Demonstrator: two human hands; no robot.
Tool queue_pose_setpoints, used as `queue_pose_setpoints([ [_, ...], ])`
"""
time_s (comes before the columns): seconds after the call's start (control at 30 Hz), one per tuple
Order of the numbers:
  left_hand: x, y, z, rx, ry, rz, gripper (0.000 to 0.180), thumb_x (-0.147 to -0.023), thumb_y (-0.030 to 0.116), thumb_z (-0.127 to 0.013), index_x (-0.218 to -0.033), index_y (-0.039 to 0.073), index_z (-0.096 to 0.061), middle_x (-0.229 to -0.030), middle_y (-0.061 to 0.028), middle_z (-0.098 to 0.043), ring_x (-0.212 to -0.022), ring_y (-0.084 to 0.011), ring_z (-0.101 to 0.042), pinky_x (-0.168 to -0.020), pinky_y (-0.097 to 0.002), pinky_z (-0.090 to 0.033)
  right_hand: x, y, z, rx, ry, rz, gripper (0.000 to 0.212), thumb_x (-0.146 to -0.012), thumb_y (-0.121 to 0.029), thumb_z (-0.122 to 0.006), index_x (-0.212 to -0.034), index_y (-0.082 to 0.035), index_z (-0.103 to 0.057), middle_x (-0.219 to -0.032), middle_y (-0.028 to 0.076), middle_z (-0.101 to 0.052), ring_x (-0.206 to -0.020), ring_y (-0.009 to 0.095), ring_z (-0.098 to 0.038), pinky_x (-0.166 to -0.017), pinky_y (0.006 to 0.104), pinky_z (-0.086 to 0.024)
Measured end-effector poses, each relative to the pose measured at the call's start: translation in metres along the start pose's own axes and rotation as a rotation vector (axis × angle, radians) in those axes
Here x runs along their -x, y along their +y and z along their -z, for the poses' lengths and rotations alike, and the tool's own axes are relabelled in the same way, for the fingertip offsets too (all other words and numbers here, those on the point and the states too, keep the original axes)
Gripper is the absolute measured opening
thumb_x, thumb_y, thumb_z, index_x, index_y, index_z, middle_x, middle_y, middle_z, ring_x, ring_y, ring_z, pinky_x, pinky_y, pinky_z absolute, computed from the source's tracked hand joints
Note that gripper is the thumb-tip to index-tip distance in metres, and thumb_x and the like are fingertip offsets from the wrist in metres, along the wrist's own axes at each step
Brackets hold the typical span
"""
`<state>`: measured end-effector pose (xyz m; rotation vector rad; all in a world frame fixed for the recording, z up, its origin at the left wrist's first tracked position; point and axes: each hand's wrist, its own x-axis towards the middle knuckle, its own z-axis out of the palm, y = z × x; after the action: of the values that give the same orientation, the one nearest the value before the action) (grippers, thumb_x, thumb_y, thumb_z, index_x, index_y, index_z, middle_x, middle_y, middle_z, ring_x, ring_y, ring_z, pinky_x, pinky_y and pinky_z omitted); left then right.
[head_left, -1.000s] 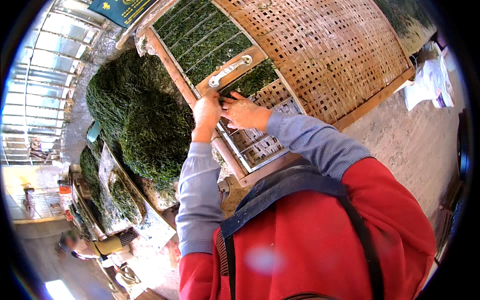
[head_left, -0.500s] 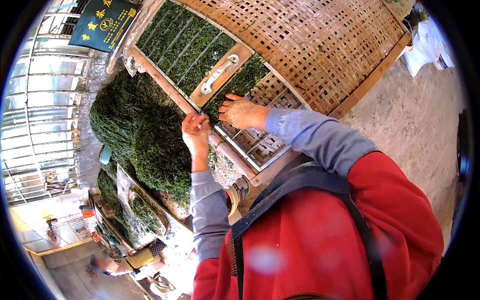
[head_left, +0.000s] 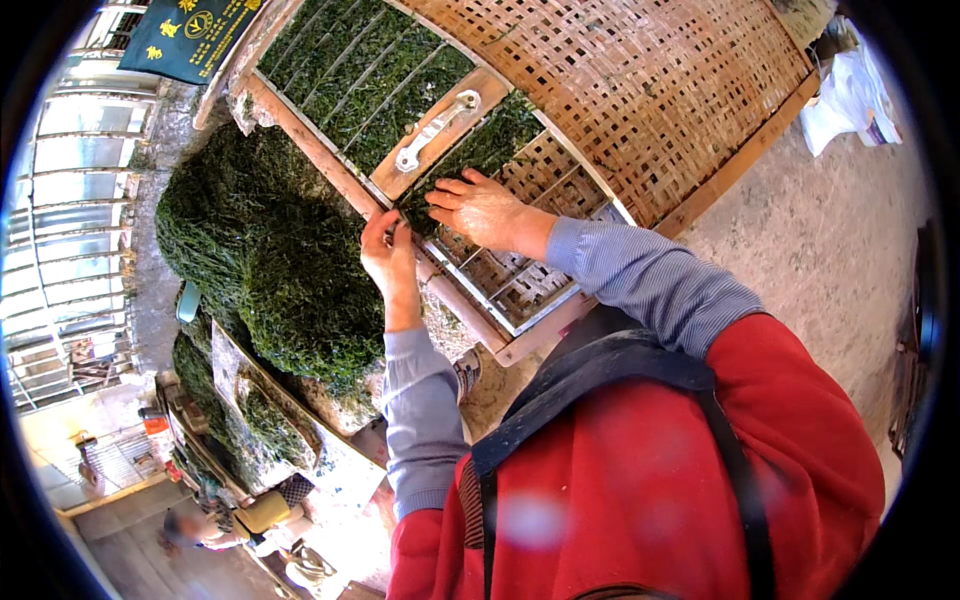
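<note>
Barred windows point(head_left: 88, 230) stand leftmost, then a heap of dark-green strands point(head_left: 275, 265), then a woven tray point(head_left: 650, 100) under a metal frame point(head_left: 547, 312) holding green shreds point(head_left: 498, 135). The left hand point(head_left: 390, 255) half-curls at the frame's edge, its hold unclear; the right hand point(head_left: 487, 212), fingers loosely spread, touches the shreds.

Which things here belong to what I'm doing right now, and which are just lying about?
Likely part of the job:
- green strands at the right hand
- pale slatted frame
- wooden board with metal handle
- woven screen
- big green heap

Apparently just lying about:
- white bag
- teal object beside the heap
</note>
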<state>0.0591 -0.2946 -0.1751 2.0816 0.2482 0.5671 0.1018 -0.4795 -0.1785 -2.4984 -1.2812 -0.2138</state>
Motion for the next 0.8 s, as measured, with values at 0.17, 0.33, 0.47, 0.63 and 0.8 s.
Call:
queue_pose_setpoints([
  [0.17,0.042,0.013,0.005,-0.584,-0.129,-0.396,0.040,-0.069,0.006,-0.063,-0.109,0.009,-0.062,-0.122,-0.0060,-0.055,-0.121,-0.0316,-0.039,-0.101,-0.0454,-0.031,-0.001,0.002,-0.002,-0.061,-0.061,-0.016,0.042,-0.082,-0.013,-0.056,-0.124,-0.011,-0.052,-0.138,0.004,-0.042,-0.131,0.021,-0.033,-0.104,0.0473,-0.028],
  [0.33,0.021,0.026,0.013,-0.855,-0.241,-0.534,0.021,-0.077,0.016,-0.063,-0.098,0.016,-0.068,-0.109,0.0044,-0.060,-0.114,-0.0283,-0.043,-0.097,-0.0450,-0.031,-0.016,0.021,0.017,-0.402,0.147,-0.148,0.016,-0.075,-0.009,-0.061,-0.090,-0.007,-0.066,-0.098,0.008,-0.064,-0.096,0.024,-0.058,-0.083,0.0365,-0.050],
  [0.47,-0.014,0.033,0.001,-0.860,-0.308,-0.587,0.011,-0.069,0.021,-0.072,-0.077,0.015,-0.069,-0.090,0.0044,-0.064,-0.104,-0.0250,-0.049,-0.090,-0.0430,-0.034,-0.012,0.037,0.001,-0.263,0.197,-0.181,0.017,-0.073,-0.010,-0.061,-0.089,-0.008,-0.067,-0.089,0.009,-0.061,-0.090,0.028,-0.057,-0.081,0.0383,-0.049],
  [0.63,-0.015,0.030,-0.011,-0.909,-0.277,-0.467,0.014,-0.063,0.024,-0.074,-0.067,0.014,-0.065,-0.079,0.0016,-0.061,-0.102,-0.0251,-0.048,-0.090,-0.0453,-0.034,-0.017,0.011,0.033,-0.132,0.146,-0.238,0.014,-0.071,-0.017,-0.065,-0.083,-0.010,-0.066,-0.089,0.008,-0.060,-0.091,0.026,-0.058,-0.080,0.0380,-0.048],
  [0.8,-0.036,0.014,0.033,-0.317,-0.319,-0.316,0.011,-0.070,0.005,-0.066,-0.081,0.006,-0.069,-0.086,-0.0060,-0.067,-0.085,-0.0228,-0.060,-0.079,-0.0329,-0.046,-0.023,-0.008,0.013,-0.198,0.015,-0.015,0.040,-0.069,-0.019,-0.073,-0.104,-0.011,-0.058,-0.103,0.010,-0.048,-0.098,0.028,-0.054,-0.082,0.0392,-0.048],
])
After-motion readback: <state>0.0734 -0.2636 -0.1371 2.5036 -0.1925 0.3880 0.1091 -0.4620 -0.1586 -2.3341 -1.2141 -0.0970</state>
